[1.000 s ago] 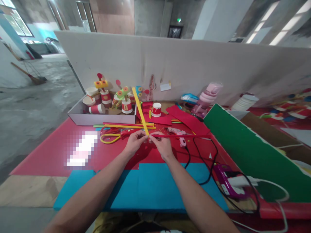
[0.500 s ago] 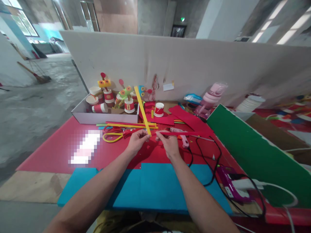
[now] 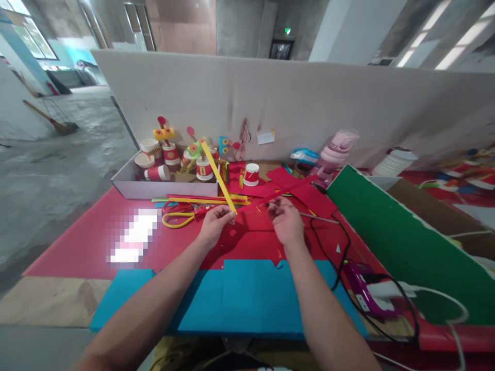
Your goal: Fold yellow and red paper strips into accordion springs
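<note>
left hand [image 3: 213,225] pinches yellow strip [image 3: 219,178] by near end, seemingly to steady it; right of strip is right hand [image 3: 288,222], whose grip i cannot tell.

Right hand [image 3: 288,222] farther off, red strip [image 3: 278,194] now aslant

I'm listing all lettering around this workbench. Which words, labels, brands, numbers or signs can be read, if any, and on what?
No text is legible.
Front red-and-white cup in the white box: small marking, too small to read.
Green sign above the doorway: too small.
Purple device: pale patches, too blurred to tell whether they carry text.
Pixelated patch: unreadable.
</note>
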Demonstrator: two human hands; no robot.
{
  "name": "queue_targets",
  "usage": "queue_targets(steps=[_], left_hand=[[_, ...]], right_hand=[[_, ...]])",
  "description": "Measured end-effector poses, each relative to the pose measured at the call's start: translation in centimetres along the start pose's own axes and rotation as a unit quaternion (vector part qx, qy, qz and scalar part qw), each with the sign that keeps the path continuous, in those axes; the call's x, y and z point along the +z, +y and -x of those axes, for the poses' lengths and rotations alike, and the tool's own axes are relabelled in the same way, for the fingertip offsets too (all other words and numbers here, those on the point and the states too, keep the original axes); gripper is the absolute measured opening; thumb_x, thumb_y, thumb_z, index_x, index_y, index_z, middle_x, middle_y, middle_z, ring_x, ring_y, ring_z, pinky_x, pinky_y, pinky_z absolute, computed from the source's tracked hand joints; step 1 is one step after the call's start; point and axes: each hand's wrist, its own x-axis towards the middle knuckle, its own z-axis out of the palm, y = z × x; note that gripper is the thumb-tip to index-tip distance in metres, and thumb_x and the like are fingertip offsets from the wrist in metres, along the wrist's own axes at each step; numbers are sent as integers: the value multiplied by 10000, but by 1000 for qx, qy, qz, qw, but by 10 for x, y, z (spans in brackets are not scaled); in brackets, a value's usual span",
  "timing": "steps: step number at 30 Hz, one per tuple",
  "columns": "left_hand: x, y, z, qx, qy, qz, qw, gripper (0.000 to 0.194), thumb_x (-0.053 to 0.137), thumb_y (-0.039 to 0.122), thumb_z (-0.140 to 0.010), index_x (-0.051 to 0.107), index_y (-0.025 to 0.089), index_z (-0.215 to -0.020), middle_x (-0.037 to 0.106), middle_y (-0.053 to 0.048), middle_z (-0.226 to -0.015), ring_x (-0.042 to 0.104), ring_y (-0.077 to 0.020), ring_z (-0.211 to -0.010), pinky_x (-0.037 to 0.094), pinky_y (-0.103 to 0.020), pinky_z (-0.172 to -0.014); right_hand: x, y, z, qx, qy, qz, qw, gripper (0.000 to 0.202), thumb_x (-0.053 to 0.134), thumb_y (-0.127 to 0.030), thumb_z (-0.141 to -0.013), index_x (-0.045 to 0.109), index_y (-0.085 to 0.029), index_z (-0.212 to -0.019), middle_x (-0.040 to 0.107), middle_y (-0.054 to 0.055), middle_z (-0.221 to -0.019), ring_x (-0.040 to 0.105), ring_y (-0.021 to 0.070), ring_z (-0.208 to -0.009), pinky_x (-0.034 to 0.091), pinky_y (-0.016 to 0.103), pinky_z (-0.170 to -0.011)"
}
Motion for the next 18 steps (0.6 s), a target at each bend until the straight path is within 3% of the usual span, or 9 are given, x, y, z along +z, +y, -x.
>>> queue_targets(steps=[3, 5, 10, 18], left_hand=[[1, 0, 0, -11, -14, -13, 1000, 203, 725, 327, -709, 630, 151, -744, 602, 5, -598, 535, -102, -559, 416, -231, -592], [2, 1, 1, -24, -27, -30, 999, 211, 725, 332, -709, 633, 146, -746, 623, -10, -620, 549, -111, -573, 424, -235, -593], [5, 5, 3, -34, -46, -44, 997, 222, 732, 332, -701, 642, 135, -752, 643, -29, -658, 563, -122, -604, 435, -243, -613], [4, 3, 2, -32, -39, -28, 998, 233, 743, 340, -691, 629, 145, -747, 621, -5, -635, 548, -107, -579, 429, -233, -607]], right_hand=[[13, 20, 15, 123, -141, 124, 975, 221, 771, -226, -581, 611, -193, -730, 662, -25, -682, 631, 126, -612, 518, 260, -626], [22, 30, 25, 112, -167, 171, 965, 266, 753, -274, -643, 648, -197, -875, 675, -13, -684, 647, 144, -650, 522, 279, -678], [31, 37, 35, 16, -118, 261, 958, 226, 721, -393, -700, 667, -193, -791, 673, 7, -663, 642, 166, -633, 529, 303, -672], [29, 34, 33, -19, -89, 283, 955, 235, 677, -433, -738, 684, -199, -767, 648, 0, -600, 627, 165, -604, 514, 292, -643]])
